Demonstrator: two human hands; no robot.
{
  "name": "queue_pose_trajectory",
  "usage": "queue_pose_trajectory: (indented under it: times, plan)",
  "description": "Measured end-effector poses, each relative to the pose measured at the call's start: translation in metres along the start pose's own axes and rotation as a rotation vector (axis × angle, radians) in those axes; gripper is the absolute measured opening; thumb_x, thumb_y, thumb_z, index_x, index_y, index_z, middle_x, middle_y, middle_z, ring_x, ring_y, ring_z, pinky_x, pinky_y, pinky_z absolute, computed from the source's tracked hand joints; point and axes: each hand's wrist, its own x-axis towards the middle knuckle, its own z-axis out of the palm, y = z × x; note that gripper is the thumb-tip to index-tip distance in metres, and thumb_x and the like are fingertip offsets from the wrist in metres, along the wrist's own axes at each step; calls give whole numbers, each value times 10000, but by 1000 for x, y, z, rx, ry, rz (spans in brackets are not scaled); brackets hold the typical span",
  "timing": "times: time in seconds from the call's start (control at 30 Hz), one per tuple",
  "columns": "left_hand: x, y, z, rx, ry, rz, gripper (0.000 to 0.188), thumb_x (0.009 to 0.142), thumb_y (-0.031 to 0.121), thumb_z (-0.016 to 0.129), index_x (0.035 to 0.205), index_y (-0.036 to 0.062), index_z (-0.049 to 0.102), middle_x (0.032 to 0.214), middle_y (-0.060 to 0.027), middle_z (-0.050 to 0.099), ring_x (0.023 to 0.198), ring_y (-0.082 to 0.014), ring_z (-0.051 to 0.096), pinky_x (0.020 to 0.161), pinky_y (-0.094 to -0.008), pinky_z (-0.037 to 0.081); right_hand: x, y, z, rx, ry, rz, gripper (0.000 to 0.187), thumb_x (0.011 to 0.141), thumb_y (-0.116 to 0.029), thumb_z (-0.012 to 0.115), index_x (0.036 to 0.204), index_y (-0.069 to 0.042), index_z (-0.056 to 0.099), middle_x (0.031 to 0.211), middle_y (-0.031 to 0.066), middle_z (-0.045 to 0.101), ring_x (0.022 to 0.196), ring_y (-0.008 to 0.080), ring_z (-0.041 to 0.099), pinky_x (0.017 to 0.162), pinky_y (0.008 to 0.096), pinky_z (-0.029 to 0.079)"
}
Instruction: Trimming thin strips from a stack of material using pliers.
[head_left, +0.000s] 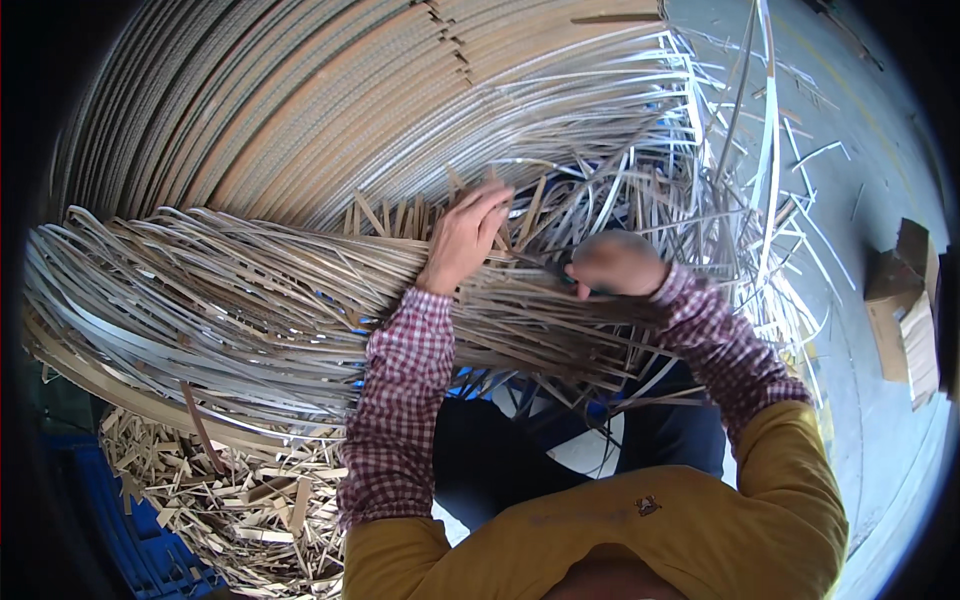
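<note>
A wide heap of long, thin cardboard strips (pixel 230 270) spreads across in front of me, over my lap. My left hand (pixel 468 235) lies at the far edge of the heap, its fingers curled over short strip ends that stand up there. To its right, my right hand (pixel 618 265) is closed round a dark-handled tool (pixel 555 268). A narrow, blade-like end of this tool points left toward my left hand. Its exact kind is hard to make out, as the right hand is blurred. Loose pale strips (pixel 610 200) tangle just beyond the right hand.
Stacked corrugated cardboard sheets (pixel 280 110) rise behind the heap. At lower left, short cardboard scraps (pixel 240 510) pile up beside a blue plastic container (pixel 125 525). An opened cardboard box (pixel 900 305) stands on the grey floor (pixel 850 200) at right, with strips scattered nearby.
</note>
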Motion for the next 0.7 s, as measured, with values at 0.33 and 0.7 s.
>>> queue_pose_trajectory:
  times: [0.33,0.7]
  plan:
    - [-12,-34,7,252,-35,-47,260,891,210,492,979,5,626,1018,-138,618,985,-308,544,859,-392,428,99,-97,-86,284,408,155,431,898,-364,488,882,55,588,747,118,627,573,155,581,499,281,508]
    - [-8,9,-18,360,513,339,275,849,159,539,1076,14,591,1139,-149,551,1077,-322,498,899,-363,396,84,-54,-11,-198,408,-105,451,873,-342,480,637,11,633,501,103,543,450,166,538,473,302,453]
